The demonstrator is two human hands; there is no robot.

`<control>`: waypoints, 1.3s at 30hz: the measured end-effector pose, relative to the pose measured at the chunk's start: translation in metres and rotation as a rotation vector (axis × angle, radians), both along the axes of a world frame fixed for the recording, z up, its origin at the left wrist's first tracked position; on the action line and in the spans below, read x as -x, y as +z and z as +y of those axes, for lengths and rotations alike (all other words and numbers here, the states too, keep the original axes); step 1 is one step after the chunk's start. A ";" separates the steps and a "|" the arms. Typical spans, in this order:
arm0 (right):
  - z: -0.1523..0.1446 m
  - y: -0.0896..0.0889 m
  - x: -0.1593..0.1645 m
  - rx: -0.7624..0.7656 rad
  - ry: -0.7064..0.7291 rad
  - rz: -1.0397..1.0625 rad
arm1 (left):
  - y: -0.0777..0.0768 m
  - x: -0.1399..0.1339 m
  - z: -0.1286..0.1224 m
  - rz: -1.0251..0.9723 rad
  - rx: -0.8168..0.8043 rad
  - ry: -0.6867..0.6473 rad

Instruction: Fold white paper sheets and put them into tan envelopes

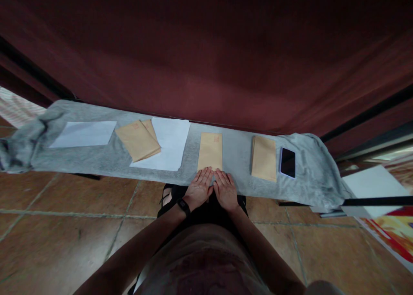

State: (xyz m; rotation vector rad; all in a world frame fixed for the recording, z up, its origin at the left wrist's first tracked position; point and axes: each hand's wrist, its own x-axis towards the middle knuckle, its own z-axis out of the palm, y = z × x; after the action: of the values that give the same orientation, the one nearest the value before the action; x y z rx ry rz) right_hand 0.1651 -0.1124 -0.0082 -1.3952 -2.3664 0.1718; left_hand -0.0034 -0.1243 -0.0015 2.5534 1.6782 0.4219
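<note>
A brown paper envelope [210,150] with small red print in its upper right corner lies flat in front of me. My left hand [198,188], with a dark band on the wrist, rests flat on the envelope's near edge. Beside it my right hand [226,189] lies flat too, fingertips at the same edge. Both hands are palm down with fingers stretched out, and the near end of the envelope is hidden under them. To the right is a stack of brown envelopes [263,158]; to the left, several more envelopes [137,140] lie fanned over white paper [171,142].
A grey cloth [238,157] covers the narrow table. A white sheet [84,134] lies at the far left, and a phone [288,162] at the right. A dark red curtain [206,88] hangs behind the table. Tiled floor [64,226] shows below.
</note>
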 end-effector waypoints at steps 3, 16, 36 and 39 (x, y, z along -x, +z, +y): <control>0.000 0.000 0.001 0.026 -0.010 -0.002 | 0.002 0.003 -0.001 -0.034 0.004 0.025; 0.000 -0.001 0.007 0.029 -0.050 0.007 | 0.005 0.014 0.002 -0.093 -0.020 0.324; 0.023 0.018 0.030 0.040 -0.225 -0.024 | 0.020 0.004 0.063 -1.198 0.277 0.555; 0.035 0.022 0.026 0.139 -0.286 0.179 | 0.037 -0.012 0.061 -1.212 0.270 0.435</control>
State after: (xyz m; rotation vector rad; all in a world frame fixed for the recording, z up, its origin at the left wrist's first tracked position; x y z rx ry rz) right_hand 0.1391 -0.0770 0.0137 -1.6888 -2.0189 0.3700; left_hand 0.0085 -0.0630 0.0351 1.1719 1.5115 1.2919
